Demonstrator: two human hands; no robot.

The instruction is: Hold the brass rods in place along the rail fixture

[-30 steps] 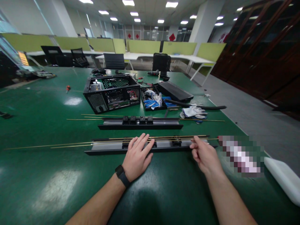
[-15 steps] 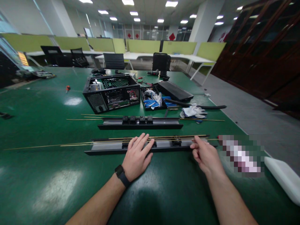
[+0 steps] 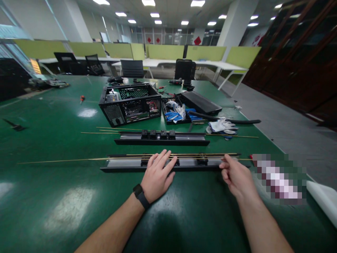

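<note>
My left hand [image 3: 158,175] lies palm down with outstretched fingers across the nearer black-edged rail [image 3: 188,162], partly covering its small black blocks. A watch with a dark band [image 3: 141,196] is on that wrist. Several thin brass-coloured rods run lengthwise along the rail, and one long rod [image 3: 56,161] sticks far out past its left end. At the rail's right end, my right hand [image 3: 237,175] has thumb and forefinger pinched on a thin rod. Behind this rail lies a second rail [image 3: 163,142], carrying black blocks [image 3: 157,134] and more thin rods.
Farther back stand an open black computer case [image 3: 130,105] and a black tray holding gloves [image 3: 176,111]. White gloves [image 3: 222,125] and a black tube [image 3: 240,121] lie at the right. A pixelated patch covers something beside my right hand. A white object [image 3: 322,200] sits at the table's right edge.
The whole view has shifted slightly to the right. Against the nearer rail, the long rod's left end has moved a little rightward. Both hands keep nearly the same pose.
</note>
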